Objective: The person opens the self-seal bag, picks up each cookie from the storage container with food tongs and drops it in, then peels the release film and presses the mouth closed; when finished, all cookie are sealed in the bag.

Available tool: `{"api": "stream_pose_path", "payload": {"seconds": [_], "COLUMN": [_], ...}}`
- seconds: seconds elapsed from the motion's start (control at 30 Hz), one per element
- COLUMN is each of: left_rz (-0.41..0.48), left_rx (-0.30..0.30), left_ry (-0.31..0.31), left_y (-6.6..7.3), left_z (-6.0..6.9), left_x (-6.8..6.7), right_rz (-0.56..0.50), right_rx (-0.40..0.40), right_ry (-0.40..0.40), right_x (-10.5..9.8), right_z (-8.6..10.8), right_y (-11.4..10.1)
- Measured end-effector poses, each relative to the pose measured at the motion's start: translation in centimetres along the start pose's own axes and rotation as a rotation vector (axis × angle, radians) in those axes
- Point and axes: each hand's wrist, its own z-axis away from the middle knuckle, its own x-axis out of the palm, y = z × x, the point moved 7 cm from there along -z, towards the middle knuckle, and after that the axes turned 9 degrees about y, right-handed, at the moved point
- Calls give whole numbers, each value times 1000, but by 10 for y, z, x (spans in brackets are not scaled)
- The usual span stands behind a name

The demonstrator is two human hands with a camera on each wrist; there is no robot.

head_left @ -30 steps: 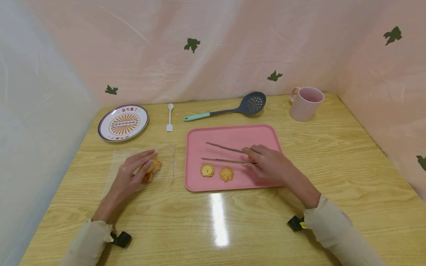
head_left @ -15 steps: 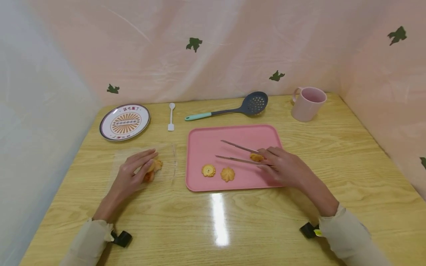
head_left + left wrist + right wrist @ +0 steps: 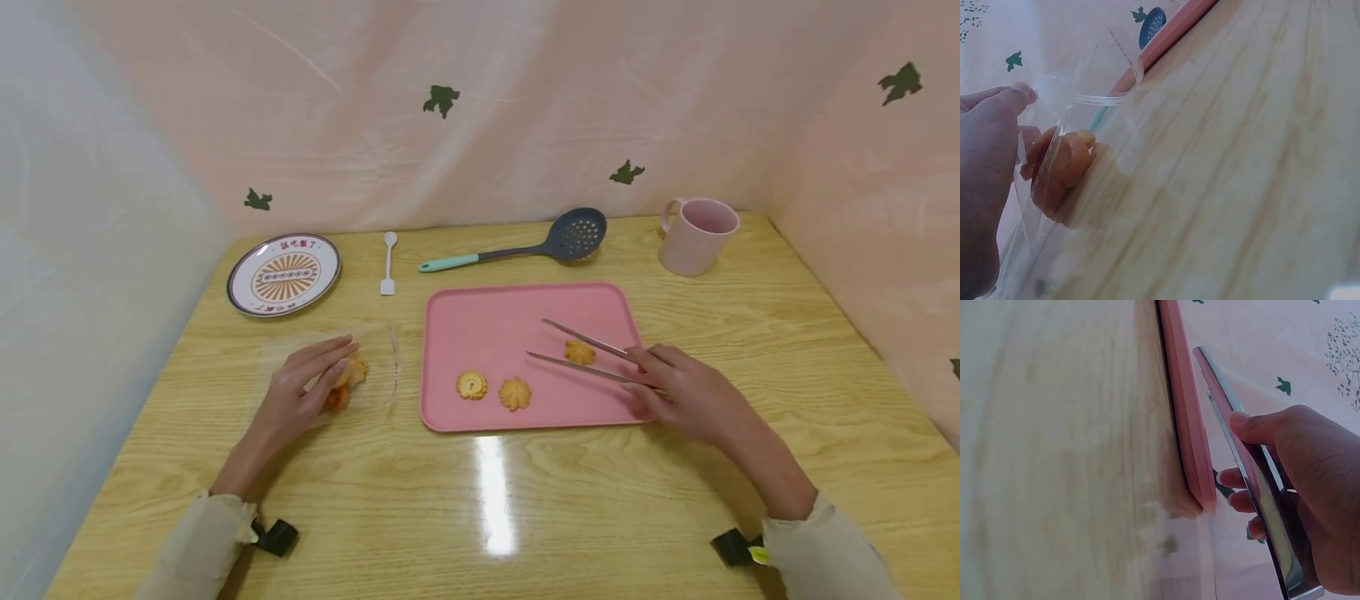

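My left hand (image 3: 296, 387) pinches a clear zip bag (image 3: 381, 354) with fingers and thumb. Several golden cookies (image 3: 1063, 165) are inside the bag, partly covered by this hand in the head view. On the right, my right hand (image 3: 693, 396) holds metal tongs (image 3: 1260, 494), whose arms stand apart, over the right side of a pink tray (image 3: 487, 333). Between the tong arms one cookie (image 3: 580, 352) lies on the tray, not gripped. Two more, a round cookie (image 3: 472, 385) and a flower-shaped cookie (image 3: 514, 394), lie near the tray's front edge.
Behind the tray lies a skimmer (image 3: 573, 236) with a mint handle. A pink mug (image 3: 693, 242) stands at the back right. A patterned plate (image 3: 285, 275) and a small white spoon (image 3: 387, 262) are at the back left. Cloth walls border the table.
My right hand has drawn the tongs rightward, leaving a third cookie on the tray that was hidden before. My left hand stays at the bag.
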Motion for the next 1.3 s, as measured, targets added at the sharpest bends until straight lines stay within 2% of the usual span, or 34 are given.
{"api": "stream_pose_path", "payload": {"seconds": [0.2,0.47,0.83,1.3], "left_rz": [2,-8,-7,-2], "left_rx": [9,-3,8,11], "left_ry": [-3,-12,-7,2], "left_y": [-1,-2,-1,1], "left_z": [0,1,-1,-1], "left_x": [1,1,2,2], "right_rz": [15,17,27,-7], "right_rx": [-2,22,82,123], "right_ry": [17,5,-57,-87], "right_x": [-6,-10,-15,-17], "right_z": [13,21,36,42], "right_y": [5,7,17,20]}}
